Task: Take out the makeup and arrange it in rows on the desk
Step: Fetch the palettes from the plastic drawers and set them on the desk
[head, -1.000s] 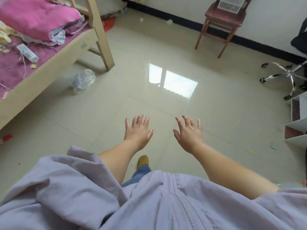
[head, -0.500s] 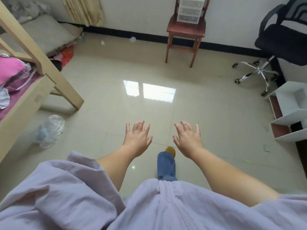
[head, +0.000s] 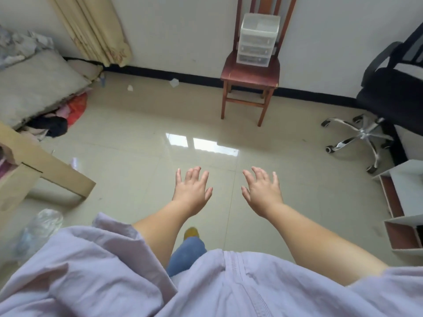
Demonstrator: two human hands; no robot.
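While both arms reach forward over the floor, the left hand and the right hand hang in the air side by side, palms down, backs to the camera. Each hand's fingers are spread and nearly straight, thumbs turned inward toward each other; neither holds or touches anything. The forearms are bare, coming out of loose lilac sleeves at the bottom of the view, and they run toward 12 o'clock, slightly converging.

At 12 o'clock from the hands, well apart from them, a wooden chair stands against the wall with a small clear drawer box on its seat. Whether makeup is inside it cannot be told. No makeup shows elsewhere.

At 2 o'clock sits an office chair, and at 3 o'clock a white shelf. A bed frame lies at 9 o'clock. Below the hands, at 6 o'clock, a jeans leg ends in a yellow shoe.
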